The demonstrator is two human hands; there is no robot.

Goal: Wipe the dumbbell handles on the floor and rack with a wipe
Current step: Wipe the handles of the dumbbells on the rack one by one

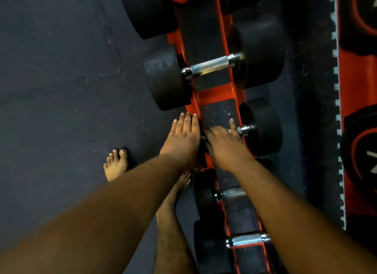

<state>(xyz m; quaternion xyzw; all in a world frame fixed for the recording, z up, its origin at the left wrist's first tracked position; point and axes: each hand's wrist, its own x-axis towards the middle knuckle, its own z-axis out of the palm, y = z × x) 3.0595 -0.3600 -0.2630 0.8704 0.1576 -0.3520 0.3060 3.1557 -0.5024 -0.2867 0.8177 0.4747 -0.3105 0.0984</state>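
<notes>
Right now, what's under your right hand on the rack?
The right hand covers a dumbbell handle; only its chrome end shows beside the black weight. Any wipe is hidden beneath the hand.

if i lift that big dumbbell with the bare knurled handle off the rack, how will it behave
The big dumbbell is probably heavy: its black heads are thick. The knurled handle should grip well. Its round ends may roll once off the orange rack.

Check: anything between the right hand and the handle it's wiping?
Nothing visible. The right hand lies directly over the handle, whose chrome end shows past the fingers. The left hand rests flat on the near weight head, beside it. No wipe can be made out; the hand is blurred.
</notes>
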